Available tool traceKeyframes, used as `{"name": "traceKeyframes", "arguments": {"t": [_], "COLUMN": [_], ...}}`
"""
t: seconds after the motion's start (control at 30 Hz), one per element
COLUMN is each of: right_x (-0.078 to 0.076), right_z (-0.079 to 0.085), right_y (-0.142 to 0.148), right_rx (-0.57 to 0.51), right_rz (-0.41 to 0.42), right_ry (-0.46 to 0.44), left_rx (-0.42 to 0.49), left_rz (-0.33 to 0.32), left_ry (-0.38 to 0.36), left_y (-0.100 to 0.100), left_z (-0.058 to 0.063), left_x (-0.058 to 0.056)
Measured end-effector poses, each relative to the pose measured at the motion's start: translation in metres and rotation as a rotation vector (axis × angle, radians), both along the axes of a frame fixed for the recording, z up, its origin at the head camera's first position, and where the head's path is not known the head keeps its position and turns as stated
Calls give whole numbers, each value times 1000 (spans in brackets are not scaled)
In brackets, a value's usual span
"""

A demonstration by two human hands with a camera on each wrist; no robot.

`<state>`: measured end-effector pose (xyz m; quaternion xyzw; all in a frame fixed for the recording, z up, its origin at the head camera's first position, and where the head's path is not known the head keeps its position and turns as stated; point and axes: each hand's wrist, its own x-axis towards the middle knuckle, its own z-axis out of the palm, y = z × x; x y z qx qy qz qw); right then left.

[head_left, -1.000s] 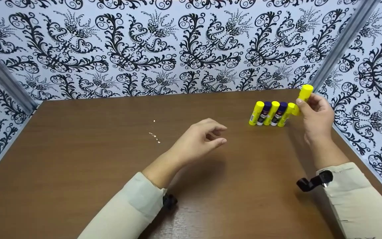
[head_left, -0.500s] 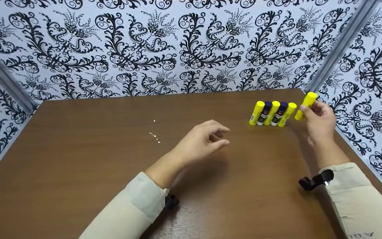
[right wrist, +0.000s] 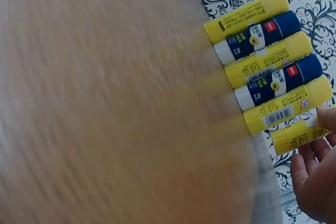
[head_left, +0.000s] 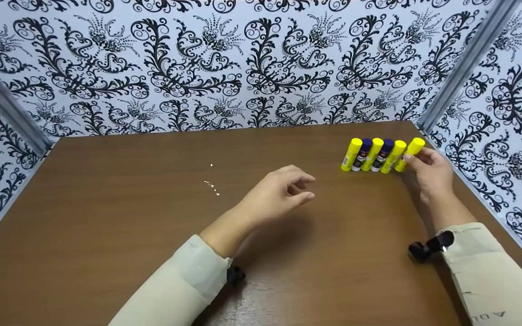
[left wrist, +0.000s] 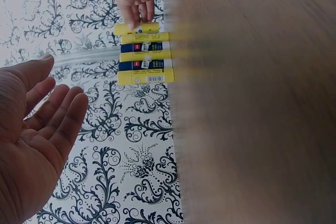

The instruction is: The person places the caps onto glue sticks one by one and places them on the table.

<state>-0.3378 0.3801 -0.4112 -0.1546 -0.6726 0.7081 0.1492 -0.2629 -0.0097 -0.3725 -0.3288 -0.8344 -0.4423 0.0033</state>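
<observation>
My right hand [head_left: 434, 176] pinches a yellow glue stick [head_left: 414, 147] between thumb and fingers, at the right end of a row. The held stick leans slightly, its lower end close over the table beside the last yellow glue stick [head_left: 393, 157]. Three yellow and two dark blue glue sticks stand upright side by side in that row, colours alternating; a blue glue stick [right wrist: 278, 82] shows a white base in the right wrist view. My left hand [head_left: 273, 194] hovers over the middle of the table, fingers loosely curved and holding nothing.
The brown wooden table [head_left: 120, 226] ends at a patterned wall [head_left: 197, 68] at the back, with another panel close to the right forearm. Small white crumbs [head_left: 212, 185] lie left of the left hand. Grey metal posts [head_left: 465, 68] stand at the corners.
My right hand first drew the yellow glue stick away to the right of the row, then lowered it back beside the last stick. The left hand has drifted slightly right.
</observation>
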Motion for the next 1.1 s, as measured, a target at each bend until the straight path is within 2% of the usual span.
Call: {"name": "traceKeyframes", "arguments": {"t": [0.5, 0.87, 1.1], "right_x": [-9, -3, 4], "right_z": [-20, -20, -15], "right_y": [9, 10, 11], "right_rx": [47, -35, -49], "right_rz": [63, 95, 110], "right_ry": [-65, -52, -59], "left_rx": [-9, -16, -17], "left_rz": [-4, -7, -15], "left_ry": [-11, -22, -5], "left_y": [2, 3, 1], "left_z": [-1, -3, -3], "left_x": [1, 2, 1]}}
